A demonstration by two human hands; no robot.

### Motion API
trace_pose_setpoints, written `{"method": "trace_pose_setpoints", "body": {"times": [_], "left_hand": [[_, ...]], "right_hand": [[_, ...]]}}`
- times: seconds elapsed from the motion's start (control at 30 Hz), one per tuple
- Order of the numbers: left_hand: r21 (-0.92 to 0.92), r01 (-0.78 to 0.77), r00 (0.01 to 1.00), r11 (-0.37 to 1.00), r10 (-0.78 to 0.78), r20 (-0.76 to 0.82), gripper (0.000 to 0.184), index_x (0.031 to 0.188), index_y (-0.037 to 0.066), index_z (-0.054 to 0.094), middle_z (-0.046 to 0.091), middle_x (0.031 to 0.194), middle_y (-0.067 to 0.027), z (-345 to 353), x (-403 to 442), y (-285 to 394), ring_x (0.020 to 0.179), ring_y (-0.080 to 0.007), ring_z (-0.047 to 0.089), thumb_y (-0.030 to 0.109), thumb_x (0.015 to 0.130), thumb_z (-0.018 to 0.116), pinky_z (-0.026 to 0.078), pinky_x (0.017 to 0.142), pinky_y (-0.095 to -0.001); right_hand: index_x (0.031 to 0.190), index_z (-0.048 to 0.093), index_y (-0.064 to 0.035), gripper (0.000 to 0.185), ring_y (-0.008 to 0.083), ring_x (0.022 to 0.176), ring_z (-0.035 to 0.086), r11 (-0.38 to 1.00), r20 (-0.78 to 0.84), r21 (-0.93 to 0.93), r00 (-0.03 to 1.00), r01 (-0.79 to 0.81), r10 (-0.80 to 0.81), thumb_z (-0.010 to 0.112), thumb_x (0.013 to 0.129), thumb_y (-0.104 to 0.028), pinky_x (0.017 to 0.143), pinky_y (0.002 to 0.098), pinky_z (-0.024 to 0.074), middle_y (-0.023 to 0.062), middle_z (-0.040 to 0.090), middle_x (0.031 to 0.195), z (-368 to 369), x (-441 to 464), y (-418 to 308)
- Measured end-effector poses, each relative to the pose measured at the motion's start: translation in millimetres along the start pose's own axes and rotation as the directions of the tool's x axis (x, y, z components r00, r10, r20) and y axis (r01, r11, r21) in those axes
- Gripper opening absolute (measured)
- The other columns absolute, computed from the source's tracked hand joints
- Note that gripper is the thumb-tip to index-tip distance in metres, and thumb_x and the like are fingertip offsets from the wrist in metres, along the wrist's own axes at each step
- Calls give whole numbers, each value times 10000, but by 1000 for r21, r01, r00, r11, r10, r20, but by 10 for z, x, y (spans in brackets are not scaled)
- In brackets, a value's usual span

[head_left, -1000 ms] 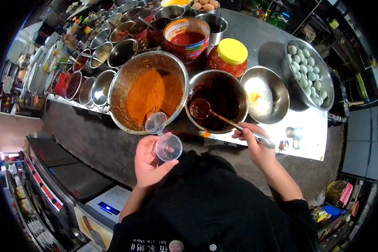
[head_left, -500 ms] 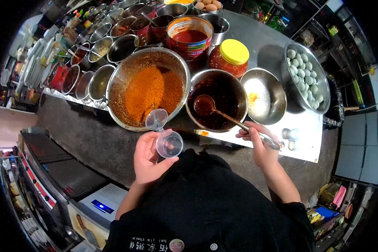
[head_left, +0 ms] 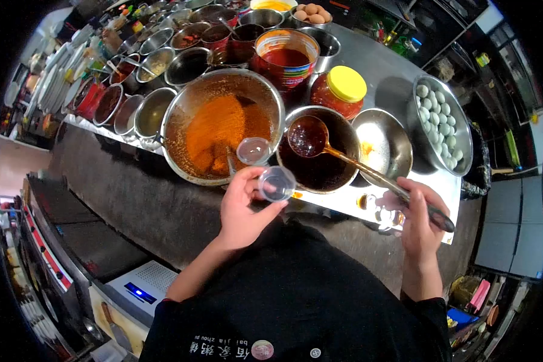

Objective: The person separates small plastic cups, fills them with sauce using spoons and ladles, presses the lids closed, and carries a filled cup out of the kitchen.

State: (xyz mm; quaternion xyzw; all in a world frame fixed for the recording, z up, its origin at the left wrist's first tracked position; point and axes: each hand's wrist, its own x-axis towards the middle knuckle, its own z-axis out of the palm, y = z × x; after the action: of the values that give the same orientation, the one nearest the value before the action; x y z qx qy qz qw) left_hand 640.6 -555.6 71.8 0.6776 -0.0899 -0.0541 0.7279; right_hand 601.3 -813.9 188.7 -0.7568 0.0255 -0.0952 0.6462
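My left hand holds a small clear plastic sauce cup by its side, its hinged lid flipped back. The cup looks unfilled. In my right hand is the handle of a long metal ladle. Its bowl carries dark red, shiny sauce and hangs over a steel pot of dark sauce. Left of that pot stands a large steel bowl of orange-red ground spice, just beyond my left hand. To the pot's right sits a steel bowl with a little orange residue.
Behind the pot stand a red jar with a yellow lid and an open tin of red sauce. A steel basin of pale eggs is at right. Several seasoning bowls crowd the left, brown eggs the back.
The ladle's bowl has risen out of the dark sauce, now filled. My right hand has moved right with the handle. My left hand has brought the cup up and right, closer to the pot.
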Motion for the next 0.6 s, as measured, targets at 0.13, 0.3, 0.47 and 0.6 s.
{"method": "trace_pose_setpoints", "body": {"times": [0.13,0.3,0.47,0.6], "left_hand": [[31,-44,997,999,46,-66,592,1187,7,387,559,986,-65,101,113,-45,883,-104,555,-67,692,702,462,783,-241],[7,-58,991,998,58,-122,556,1156,-14,417,583,913,-56,144,164,42,852,-89,565,-25,690,720,459,723,-220],[-19,-90,984,996,86,-155,581,1165,-11,395,574,981,-67,131,171,54,872,-105,567,-22,688,727,455,727,-221],[-34,-121,981,992,114,-160,603,1178,-5,373,559,1047,-80,128,174,47,897,-119,569,-21,690,726,454,739,-226]], "right_hand": [[1045,580,54,278,279,789,660,997,124,-20,989,78,-75,438,940,-160,699,338,534,209,650,837,-20,-100,-145],[1062,587,4,231,242,806,664,898,361,-294,908,327,-212,494,877,-96,728,308,505,150,678,890,-6,-159,-245],[1081,582,-7,243,253,853,655,814,458,-307,826,494,-328,521,847,-28,723,322,519,162,667,925,20,-262,-166],[1109,562,6,270,280,846,654,752,523,-301,761,587,-384,535,842,-25,703,333,529,175,648,965,26,-273,-148]]}}
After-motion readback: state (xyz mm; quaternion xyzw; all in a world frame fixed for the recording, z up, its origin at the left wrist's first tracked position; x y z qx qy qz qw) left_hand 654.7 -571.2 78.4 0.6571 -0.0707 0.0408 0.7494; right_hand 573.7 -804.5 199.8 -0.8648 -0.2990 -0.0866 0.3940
